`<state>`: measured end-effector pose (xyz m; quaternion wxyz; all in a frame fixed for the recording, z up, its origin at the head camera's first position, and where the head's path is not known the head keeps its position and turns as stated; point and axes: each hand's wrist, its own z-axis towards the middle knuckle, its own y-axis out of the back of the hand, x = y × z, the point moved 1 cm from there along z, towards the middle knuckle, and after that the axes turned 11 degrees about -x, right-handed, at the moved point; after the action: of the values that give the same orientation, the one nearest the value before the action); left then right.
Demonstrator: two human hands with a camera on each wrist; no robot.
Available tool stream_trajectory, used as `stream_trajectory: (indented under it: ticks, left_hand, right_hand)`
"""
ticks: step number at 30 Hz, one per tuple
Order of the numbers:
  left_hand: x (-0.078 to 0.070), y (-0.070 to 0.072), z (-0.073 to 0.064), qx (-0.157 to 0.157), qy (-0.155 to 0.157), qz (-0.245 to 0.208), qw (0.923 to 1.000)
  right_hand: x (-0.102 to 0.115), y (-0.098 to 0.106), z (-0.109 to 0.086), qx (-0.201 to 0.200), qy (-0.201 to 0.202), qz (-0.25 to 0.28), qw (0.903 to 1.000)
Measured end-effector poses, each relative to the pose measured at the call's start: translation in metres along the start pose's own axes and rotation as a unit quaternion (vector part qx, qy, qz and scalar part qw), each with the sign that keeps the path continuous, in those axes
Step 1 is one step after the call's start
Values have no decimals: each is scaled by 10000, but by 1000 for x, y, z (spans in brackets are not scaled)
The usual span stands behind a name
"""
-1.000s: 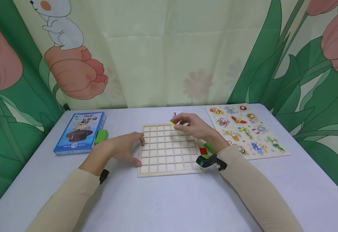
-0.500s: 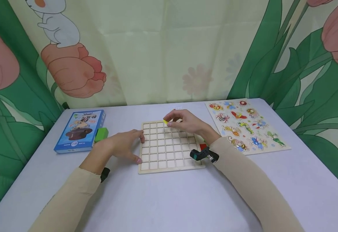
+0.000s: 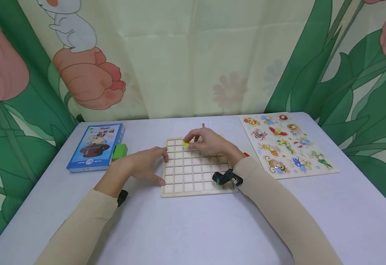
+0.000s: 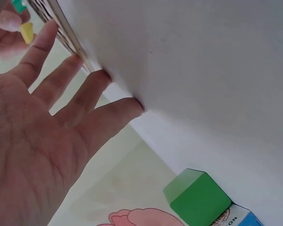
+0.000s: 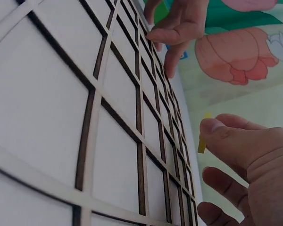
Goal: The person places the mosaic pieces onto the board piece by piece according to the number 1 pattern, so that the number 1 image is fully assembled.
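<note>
A light wooden grid board (image 3: 196, 194) with square cells lies in the middle of the table. My left hand (image 3: 143, 164) is at its left side, fingers spread, with the fingertips and thumb at the edge. The left wrist view shows the palm of this hand, which holds nothing. Over the far left cells, my right hand (image 3: 207, 142) pinches a small yellow tile (image 3: 186, 144) between thumb and index finger. Seen from the right wrist, the yellow tile (image 5: 201, 144) looks thin and stands on edge; the other fingers are loosely curled.
A blue box (image 3: 95, 147) with a green block (image 3: 120, 151) against it lies at the left. An insect picture board (image 3: 280, 145) lies at the right. Behind the grid board is a small printed grid card (image 3: 204, 124). A red piece (image 3: 246, 154) peeks out beside the right forearm.
My right hand has moved left along the board's far side with the yellow tile. Its forearm now covers most of the red and green pieces. My left hand has stayed at the board's edge.
</note>
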<state>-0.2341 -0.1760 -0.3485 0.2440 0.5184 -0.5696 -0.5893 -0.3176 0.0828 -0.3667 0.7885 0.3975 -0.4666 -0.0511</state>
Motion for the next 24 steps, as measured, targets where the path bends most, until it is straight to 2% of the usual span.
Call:
stream_trajectory:
  ticks: [10,15,24]
  left_hand:
    - [-1,-4,3,11,-121,-6,9999]
    - [-2,-3,3,-15,-42,40,10000]
    - [0,-2,-2,-73,49,32,10000]
  right_hand:
    - [-11,-4,-1,165,-93,-254,9995]
    - [-9,-5,1,117,-10,-329,9994]
    - [0,-9,7,316,141,-565,9978]
